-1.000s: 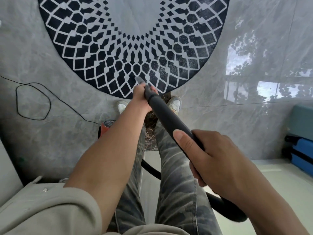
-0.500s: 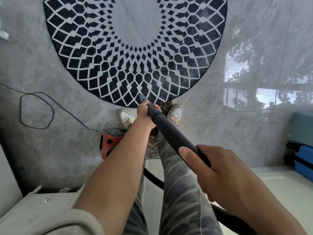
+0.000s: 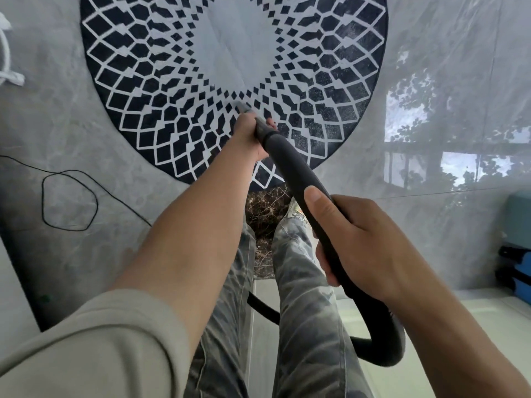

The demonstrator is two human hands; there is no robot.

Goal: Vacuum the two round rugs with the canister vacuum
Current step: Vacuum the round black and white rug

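A round dark blue rug [image 3: 161, 81] with a white diamond pattern and a pale centre lies on the grey floor ahead of me. A dark vacuum hose [image 3: 290, 165] runs from my lap out over the rug, its narrow nozzle tip [image 3: 241, 107] over the patterned ring just below the centre. My left hand [image 3: 248, 136] grips the hose near the nozzle. My right hand [image 3: 362, 245] grips the hose further back, where it bends down behind my legs. The canister is hidden. Only one rug shows.
A thin black cable [image 3: 69, 202] loops on the floor at the left. A patch of brown debris [image 3: 264, 208] lies between my legs at the rug's near edge. Blue boxes [image 3: 517, 254] stand at the right edge. A white object [image 3: 8, 53] sits at the far left.
The nozzle and my left hand have moved forward from the rug's near edge toward its centre. The red canister seen by my feet is now out of sight.
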